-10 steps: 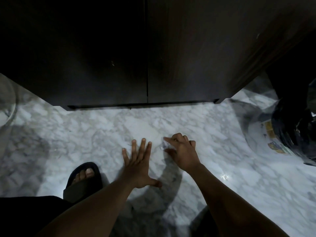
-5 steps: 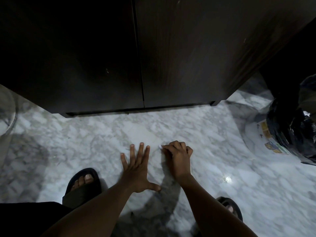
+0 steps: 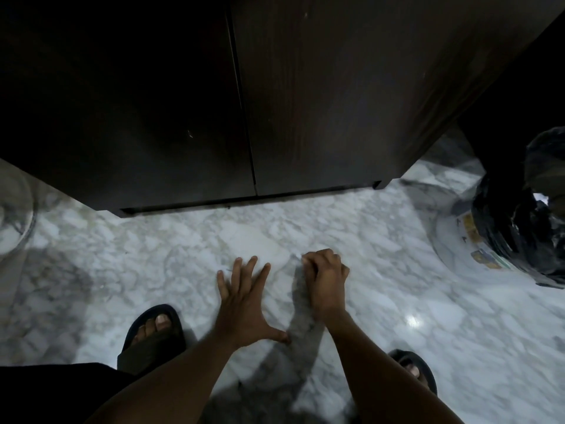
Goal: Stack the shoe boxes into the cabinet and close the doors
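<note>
The dark wooden cabinet stands in front of me with its left door (image 3: 137, 102) and right door (image 3: 336, 102) both closed, a thin seam between them. No shoe box is in view. My left hand (image 3: 244, 304) hovers low over the marble floor (image 3: 183, 255), palm down, fingers spread, holding nothing. Just to its right, my right hand (image 3: 325, 280) is curled shut, its fingertips pinched on a small white scrap (image 3: 299, 257) that barely shows.
A black plastic bag (image 3: 519, 234) sits on a white round base (image 3: 458, 240) at the right, close to the cabinet's corner. A pale round object (image 3: 12, 215) is at the left edge. My sandalled feet (image 3: 153, 328) (image 3: 412, 368) are under my arms.
The view has tilted down and drawn back a little, bringing my right foot into view. Both hands keep their poses; the white scrap shows less at my right fingertips.
</note>
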`<state>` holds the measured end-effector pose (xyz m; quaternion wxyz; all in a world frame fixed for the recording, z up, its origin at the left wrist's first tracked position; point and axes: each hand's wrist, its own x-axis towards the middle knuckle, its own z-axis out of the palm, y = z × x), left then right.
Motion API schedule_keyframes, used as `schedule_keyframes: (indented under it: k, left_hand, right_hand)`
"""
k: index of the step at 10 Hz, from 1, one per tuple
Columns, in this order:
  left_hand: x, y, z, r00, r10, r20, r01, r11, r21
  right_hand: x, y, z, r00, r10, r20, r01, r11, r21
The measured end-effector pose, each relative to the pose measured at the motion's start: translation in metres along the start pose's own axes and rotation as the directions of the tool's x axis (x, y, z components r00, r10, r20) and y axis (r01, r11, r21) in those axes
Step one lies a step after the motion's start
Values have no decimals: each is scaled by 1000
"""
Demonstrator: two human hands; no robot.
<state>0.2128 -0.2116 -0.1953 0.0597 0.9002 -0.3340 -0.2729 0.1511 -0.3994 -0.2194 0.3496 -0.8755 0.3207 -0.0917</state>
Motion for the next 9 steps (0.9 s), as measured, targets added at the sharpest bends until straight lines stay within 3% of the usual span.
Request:
schedule_keyframes:
  k: [1, 2, 3, 4, 5, 6, 7, 9]
  left_hand:
    - [19, 18, -8, 999, 46, 8, -46, 999, -30]
    - [51, 60, -16, 995, 86, 40, -85, 996, -27]
    - [77, 107, -17, 980, 143, 139, -148, 989, 22]
    - [90, 150, -9, 942, 197, 273, -240, 961, 135]
    - [90, 178, -1, 915, 203, 349, -286, 937, 202]
    - [88, 181, 2, 932, 200, 304, -266, 944, 194]
    - [87, 175, 6, 932, 216, 291, -268, 951, 152]
    - [93, 174, 11, 933, 220, 284, -274, 948, 164]
  right_hand:
    - [4, 3, -25, 982, 88, -166, -79, 995, 60]
    - [14, 2, -64, 940, 83, -330, -54, 994, 96]
    - [30, -9, -123, 856, 76, -512, 33, 979, 200]
    - [39, -26, -197, 747, 11, -665, 149, 972, 184]
    - [41, -28, -272, 613, -26, -790, 179, 978, 107]
    - [39, -6, -334, 571, 0, -821, 107, 991, 75]
    - [40, 33, -367, 649, 116, -752, -89, 993, 76]
    - [41, 67, -379, 730, 246, -637, -261, 963, 73]
